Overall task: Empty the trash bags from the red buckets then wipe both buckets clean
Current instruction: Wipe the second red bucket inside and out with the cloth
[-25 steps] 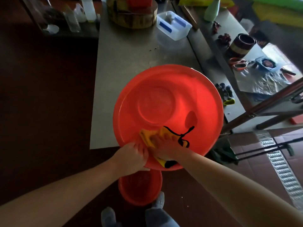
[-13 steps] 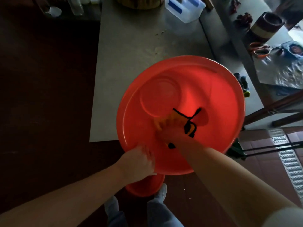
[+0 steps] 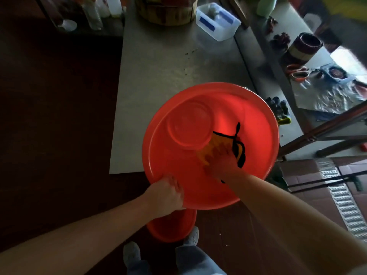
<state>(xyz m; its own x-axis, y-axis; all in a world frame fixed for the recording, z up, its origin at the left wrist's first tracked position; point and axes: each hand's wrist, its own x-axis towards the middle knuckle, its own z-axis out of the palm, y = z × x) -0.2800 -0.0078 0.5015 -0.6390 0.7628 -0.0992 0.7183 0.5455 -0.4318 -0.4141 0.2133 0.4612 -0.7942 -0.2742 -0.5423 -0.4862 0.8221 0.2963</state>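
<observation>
Fingers (image 3: 222, 149) on cloth (image 3: 218, 140), prob. bucket (image 3: 258, 135) wall

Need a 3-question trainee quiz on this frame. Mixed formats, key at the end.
1. True or false: the left hand holds the rim of the large red plastic bucket.
2. Pick one: the right hand presses the yellow cloth with black edging against the large bucket's A) outer side, B) inner wall, C) rim.
3. Fill in: the smaller red plastic bucket sits on the ____, by the person's feet.
Key: 1 true; 2 B; 3 floor.
</observation>
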